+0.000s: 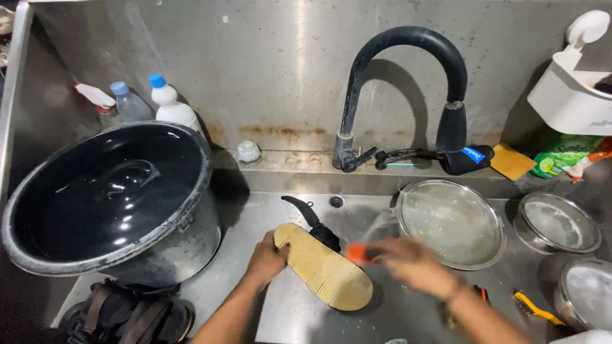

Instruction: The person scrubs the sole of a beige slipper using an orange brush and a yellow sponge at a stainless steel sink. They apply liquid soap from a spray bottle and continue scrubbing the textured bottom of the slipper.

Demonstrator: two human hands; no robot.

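Head view: a sandal lies sole-up in the sink, its heel end clenched in the left hand. The right hand, blurred, has its grip closed on an orange brush at the sandal's edge. A big black pot at left holds water; steel bowls at right look wet.

My left hand grips a sandal by its rounded end, sole up: a tan, ribbed sole with black straps poking out beneath its far edge. It lies slanted across the middle of the steel sink floor, running from upper left toward lower right. My right hand, blurred, holds a small orange brush just at the sandal's right edge
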